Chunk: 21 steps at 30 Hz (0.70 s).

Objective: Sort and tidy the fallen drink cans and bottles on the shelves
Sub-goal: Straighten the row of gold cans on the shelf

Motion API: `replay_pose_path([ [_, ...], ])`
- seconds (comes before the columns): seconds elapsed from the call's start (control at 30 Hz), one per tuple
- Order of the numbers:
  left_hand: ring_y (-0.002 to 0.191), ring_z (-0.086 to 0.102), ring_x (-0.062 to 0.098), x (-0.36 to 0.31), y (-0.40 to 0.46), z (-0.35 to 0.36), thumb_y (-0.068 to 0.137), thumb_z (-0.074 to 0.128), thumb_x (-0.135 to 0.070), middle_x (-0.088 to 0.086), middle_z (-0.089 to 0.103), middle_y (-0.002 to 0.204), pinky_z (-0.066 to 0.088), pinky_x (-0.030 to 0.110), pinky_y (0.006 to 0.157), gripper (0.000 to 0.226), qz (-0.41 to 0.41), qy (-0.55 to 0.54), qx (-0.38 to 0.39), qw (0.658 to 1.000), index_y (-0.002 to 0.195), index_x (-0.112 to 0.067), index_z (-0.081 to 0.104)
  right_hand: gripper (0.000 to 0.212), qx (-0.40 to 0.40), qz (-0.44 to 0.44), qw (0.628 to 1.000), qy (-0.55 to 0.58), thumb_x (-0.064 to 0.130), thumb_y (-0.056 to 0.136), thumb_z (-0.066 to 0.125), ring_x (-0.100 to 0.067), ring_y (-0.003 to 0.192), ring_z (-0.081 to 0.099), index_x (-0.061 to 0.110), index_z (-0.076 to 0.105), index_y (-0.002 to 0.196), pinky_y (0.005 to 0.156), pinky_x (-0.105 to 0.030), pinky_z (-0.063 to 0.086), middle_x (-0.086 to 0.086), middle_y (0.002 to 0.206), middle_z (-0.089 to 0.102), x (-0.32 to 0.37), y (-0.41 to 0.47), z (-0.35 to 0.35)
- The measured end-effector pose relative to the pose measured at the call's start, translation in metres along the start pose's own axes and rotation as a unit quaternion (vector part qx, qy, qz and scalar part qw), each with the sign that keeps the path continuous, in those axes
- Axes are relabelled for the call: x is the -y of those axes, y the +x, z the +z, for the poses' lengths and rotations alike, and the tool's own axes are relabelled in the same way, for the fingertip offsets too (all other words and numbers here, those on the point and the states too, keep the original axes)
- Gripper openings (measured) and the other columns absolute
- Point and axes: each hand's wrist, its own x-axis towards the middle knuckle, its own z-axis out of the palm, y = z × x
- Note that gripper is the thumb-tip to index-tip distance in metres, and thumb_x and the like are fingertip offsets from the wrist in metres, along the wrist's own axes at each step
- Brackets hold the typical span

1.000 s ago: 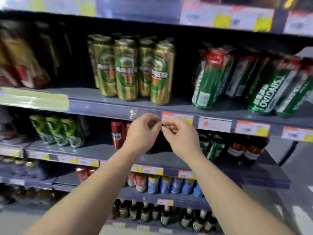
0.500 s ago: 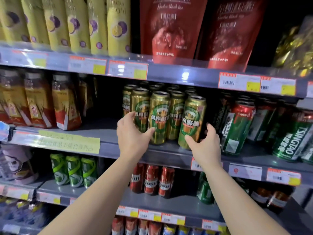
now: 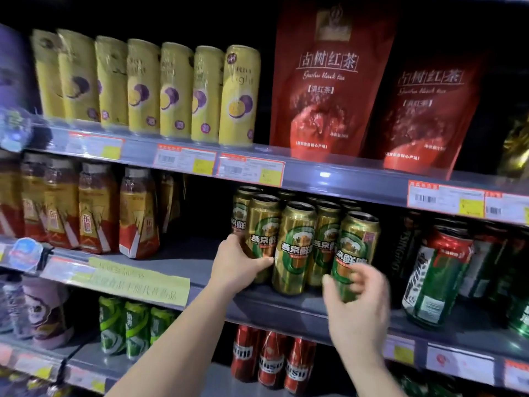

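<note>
Red pouch (image 3: pixel 329 81) reads "古树红茶"; dark can (image 3: pixel 400 247) seemingly "TSINGTAO"; gold cans (image 3: pixel 294 247) "燕京".

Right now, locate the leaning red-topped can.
The red-topped can leans on the middle shelf, right of the gold cans and the right hand.

Cans (image 3: pixel 296 247) left of tilted cans (image 3: pixel 438 276)

Gold cans (image 3: pixel 296 247) with green oval labels stand between my hands. Left of them, bottles (image 3: pixel 97 207) carry amber, red and white wrappers. Right of them, cans (image 3: pixel 438 273) are green with red tops. Above them, yellow cans (image 3: pixel 239 96) bear purple fruit and pouches (image 3: pixel 329 81) are deep red. Below them, cans (image 3: pixel 272 359) are red and white.
</note>
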Motion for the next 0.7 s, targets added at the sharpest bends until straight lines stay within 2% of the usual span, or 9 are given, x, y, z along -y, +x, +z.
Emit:
replay_pose_path([
  [0.07,0.092,0.056,0.008,0.001,0.000,-0.001,0.068,0.086,-0.032,-0.007,0.061,0.104,0.045,0.024,0.080,0.069,0.021,0.008,-0.005,1.000,0.126,-0.013,0.054,0.028,0.132,-0.047,0.989,-0.043,0.034,0.082,0.071,-0.006,0.090,0.056,0.033,0.056,0.105,0.069,-0.016,0.041,0.018,0.097,0.054,0.014,-0.008,0.017],
  [0.13,0.093,0.061,0.008,0.006,-0.001,-0.005,0.067,0.085,-0.035,-0.010,0.063,0.102,0.051,0.027,0.082,0.064,0.032,0.013,-0.006,0.999,0.121,-0.016,0.057,0.025,0.221,-0.076,0.965,-0.122,0.043,0.087,0.063,-0.005,0.088,0.055,0.038,0.056,0.111,0.067,-0.018,0.041,0.019,0.099,0.051,0.019,-0.008,0.033],
  [0.23,0.093,0.065,0.008,0.014,0.001,-0.014,0.065,0.084,-0.041,-0.010,0.067,0.103,0.055,0.032,0.082,0.058,0.032,0.017,-0.003,0.999,0.114,-0.021,0.060,0.027,0.226,-0.071,0.959,-0.153,0.042,0.091,0.058,-0.006,0.082,0.055,0.038,0.059,0.117,0.061,-0.017,0.038,0.017,0.100,0.051,0.022,-0.004,0.045],
  [0.33,0.092,0.063,0.006,0.021,0.004,-0.023,0.066,0.085,-0.039,-0.012,0.066,0.100,0.052,0.026,0.078,0.050,0.039,0.023,-0.003,0.999,0.106,-0.027,0.058,0.034,0.247,-0.058,0.954,-0.157,0.041,0.093,0.055,-0.009,0.088,0.058,0.039,0.056,0.127,0.072,-0.023,0.045,0.014,0.116,0.054,0.022,-0.002,0.053],
  [0.47,0.091,0.062,0.007,0.027,0.005,-0.034,0.067,0.085,-0.038,-0.010,0.067,0.101,0.046,0.020,0.071,0.054,0.039,0.020,-0.005,0.999,0.113,-0.024,0.060,0.049,0.298,-0.032,0.938,-0.171,0.043,0.096,0.048,-0.015,0.113,0.056,0.034,0.040,0.144,0.089,-0.028,0.046,0.009,0.142,0.043,0.025,0.000,0.063],
  [0.53,0.090,0.062,0.005,0.028,0.006,-0.038,0.068,0.085,-0.037,-0.011,0.067,0.100,0.043,0.015,0.067,0.054,0.041,0.020,-0.001,0.999,0.114,-0.023,0.060,0.051,0.306,-0.038,0.931,-0.194,0.044,0.098,0.044,-0.018,0.124,0.051,0.031,0.036,0.147,0.095,-0.032,0.045,0.008,0.146,0.040,0.028,0.003,0.068],
  [0.7,0.090,0.061,0.006,0.027,0.006,-0.040,0.069,0.085,-0.036,-0.010,0.066,0.099,0.042,0.014,0.066,0.056,0.037,0.012,0.011,0.999,0.117,-0.021,0.060,0.049,0.298,-0.042,0.927,-0.223,0.045,0.099,0.041,-0.020,0.124,0.052,0.029,0.038,0.145,0.096,-0.033,0.045,0.006,0.146,0.044,0.030,0.004,0.072],
])
